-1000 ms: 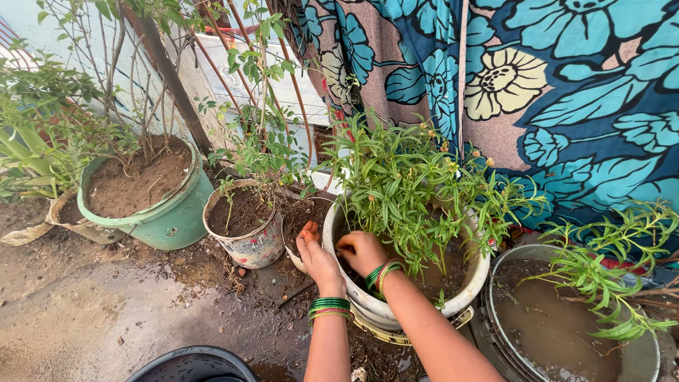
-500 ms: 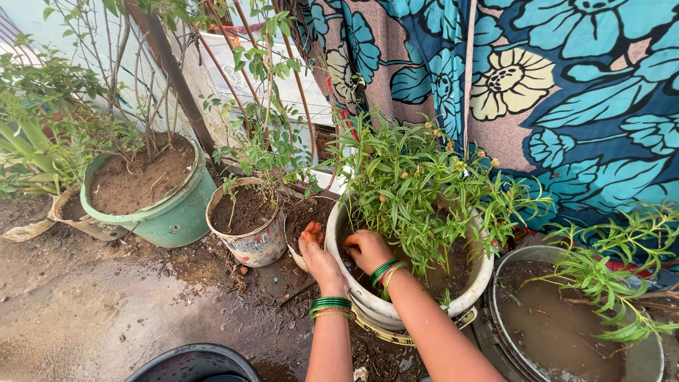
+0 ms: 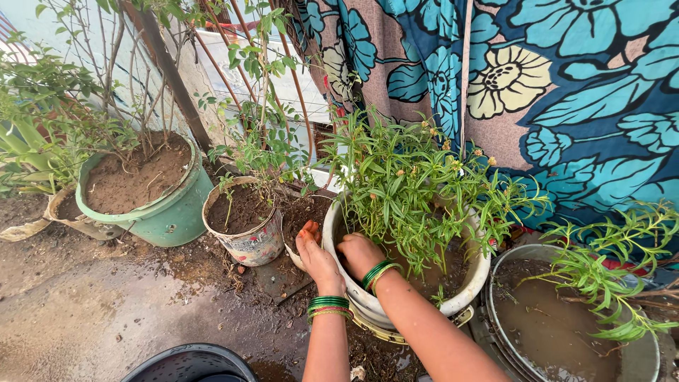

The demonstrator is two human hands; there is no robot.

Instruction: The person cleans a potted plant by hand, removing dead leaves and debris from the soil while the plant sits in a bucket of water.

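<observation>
A white pot holds a bushy green plant with small orange buds. My left hand lies against the pot's outer left wall, fingers pointing up along the rim. My right hand is inside the pot, knuckles up. Its fingertips are curled down into the wet soil by the stems and hidden there. Both wrists carry green bangles.
A small painted pot and a large green pot of soil stand to the left. A metal basin of muddy water sits to the right. A black tub is at the near edge. A blue flowered cloth hangs behind. The concrete floor is wet.
My right hand has shifted slightly within the pot and sits lower in the soil. The left hand stays against the pot wall.
</observation>
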